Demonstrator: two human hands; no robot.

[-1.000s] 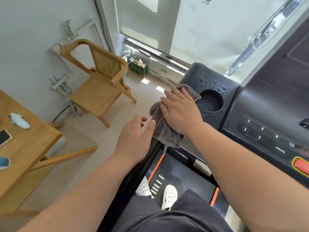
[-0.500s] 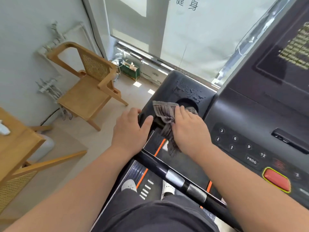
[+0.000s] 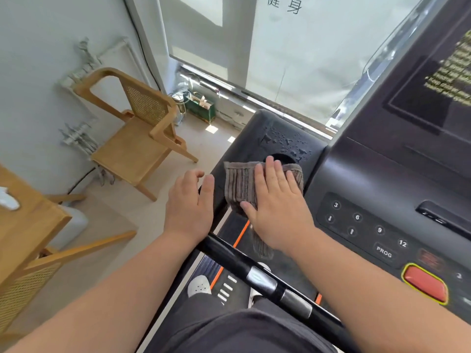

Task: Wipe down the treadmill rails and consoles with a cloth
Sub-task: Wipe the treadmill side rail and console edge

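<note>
Here, a grey-brown ribbed cloth [image 3: 242, 183] is pressed flat against the left wing of the treadmill console [image 3: 265, 138] by the right hand [image 3: 277, 212], whose fingers are spread and laid over the fabric with nothing pinched. The cloth is draped over the wing's near edge, just below the round cup holder [image 3: 283, 157], and one end is seen hanging down toward the belt. Water droplets [image 3: 288, 143] are scattered over the wing above the cup holder. The left hand [image 3: 190, 207] is rested on the wing's outer edge beside the cloth, palm down, fingers loosely curved and slightly apart, with nothing held. A black handrail [image 3: 254, 271] with metal sensor plates is crossed beneath both forearms. The keypad [image 3: 367, 225] and red stop button [image 3: 424, 284] are visible to the right, well apart from the cloth.
</note>
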